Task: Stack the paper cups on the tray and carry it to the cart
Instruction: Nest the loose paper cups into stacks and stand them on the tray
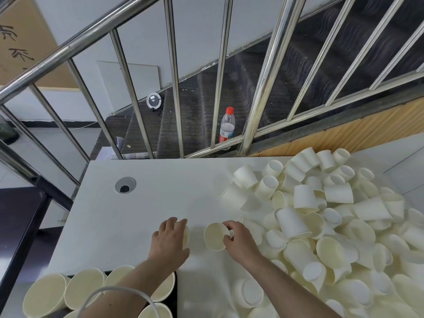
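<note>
upright paper cups [83, 289] stand mouth-up in a cluster at the near left edge, on what looks like a dark tray [174, 294] that is mostly hidden beneath them, with a thin white cord [119, 289] looping over them. two bare forearms reach past these onto a white table [142, 216]. left hand [169, 237] curls over a cup [186, 235] that is mostly hidden beneath the fingers, so its direction cannot be told. just to the right, the right hand [239, 239] pinches the rim of a single cup [216, 236], tilted with its open mouth facing up and toward the camera and its long axis leaning away to the far side. a big loose heap of cups [332, 214] covers the right half of the table, lying in every direction. far beyond the table, a steel railing [174, 76] guards a dark staircase, and a red-capped plastic bottle [227, 126] stands upright behind the bars.
</note>
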